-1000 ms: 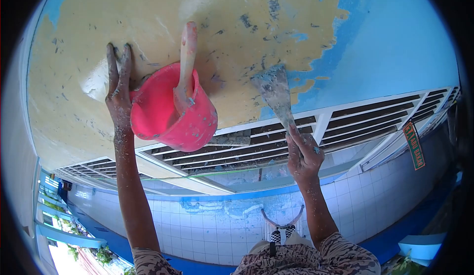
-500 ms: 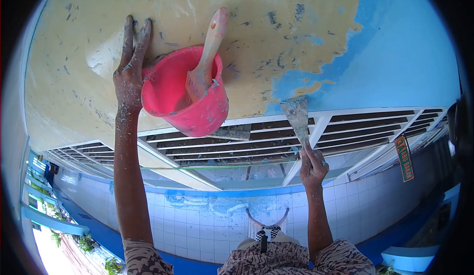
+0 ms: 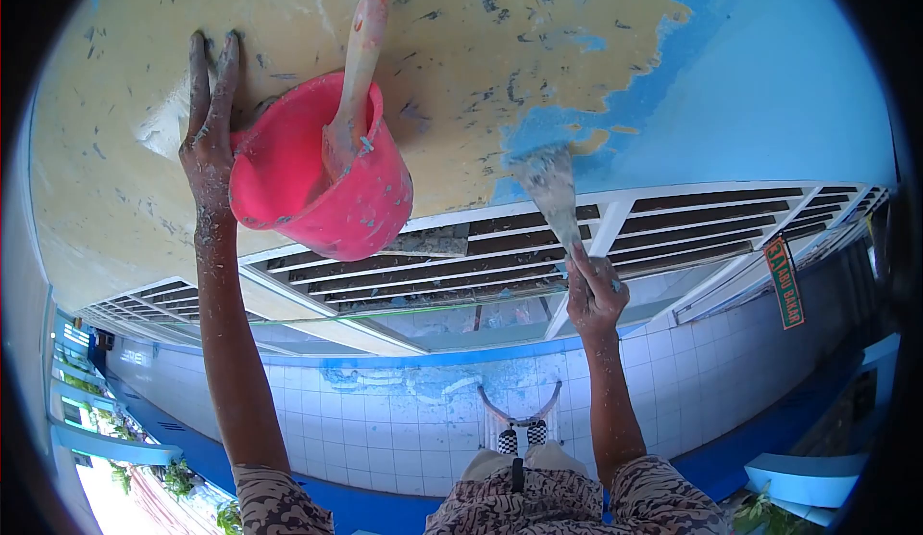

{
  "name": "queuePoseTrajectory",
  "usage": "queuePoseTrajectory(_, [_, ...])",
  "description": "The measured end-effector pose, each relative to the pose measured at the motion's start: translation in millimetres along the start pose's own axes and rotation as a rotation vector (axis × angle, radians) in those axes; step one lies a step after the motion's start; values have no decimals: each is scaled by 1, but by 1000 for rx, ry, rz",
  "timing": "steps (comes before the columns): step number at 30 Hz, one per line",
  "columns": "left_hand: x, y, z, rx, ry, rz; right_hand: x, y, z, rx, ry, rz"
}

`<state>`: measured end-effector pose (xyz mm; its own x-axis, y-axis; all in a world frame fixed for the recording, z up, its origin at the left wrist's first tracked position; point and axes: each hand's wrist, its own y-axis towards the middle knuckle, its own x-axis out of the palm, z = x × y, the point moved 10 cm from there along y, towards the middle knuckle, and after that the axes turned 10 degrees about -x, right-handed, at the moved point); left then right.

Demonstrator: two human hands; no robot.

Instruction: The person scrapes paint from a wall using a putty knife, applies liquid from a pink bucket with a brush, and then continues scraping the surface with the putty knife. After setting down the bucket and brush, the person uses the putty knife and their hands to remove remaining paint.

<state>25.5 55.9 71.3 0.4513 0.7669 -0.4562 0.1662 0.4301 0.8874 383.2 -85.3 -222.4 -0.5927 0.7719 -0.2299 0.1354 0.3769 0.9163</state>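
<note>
My left hand (image 3: 207,150) is up at the wall, two fingers stretched against its tan surface. At its side it holds a pink plastic bucket (image 3: 351,210), tilted so that I see into it; the grip itself is hidden behind the rim. A second scraper (image 3: 361,54) with a pale, smeared handle stands in the bucket, blade down. My right hand (image 3: 598,290) is closed around the handle of a wide putty knife (image 3: 550,189). The knife's blade edge lies at the blue paint, just above the window frame. Blue flecks cling to the bucket and both hands.
The wall (image 3: 452,102) is bare tan on the left and blue-painted (image 3: 750,102) on the right, with a ragged border. Below runs a white slatted vent (image 3: 711,223) with paint chips. A hanging sign (image 3: 784,283) is at right. Ladder rails (image 3: 520,418) rise above the tiled floor (image 3: 404,439).
The bucket and left hand appear shifted left in the view. My putty knife has moved left and up along the paint edge, its blade more tilted. The whole view has shifted slightly.
</note>
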Motion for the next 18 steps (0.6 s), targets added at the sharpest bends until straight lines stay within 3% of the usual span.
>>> queuePoseTrajectory(5, [2, -4, -6, 40, -7, 16, 11, 96, -54, -67, 106, 64])
queuePoseTrajectory(7, [2, -2, -10, 22, -25, 5, 9, 68, -42, -87, 112, 71])
queuePoseTrajectory(10, [-1, -1, -3, 35, -25, 24, -5, -17, -4, 49, 71, 75])
queuePoseTrajectory(18, [-3, -2, 4, 38, -26, 31, -16, -16, -2, 103, 10, 0])
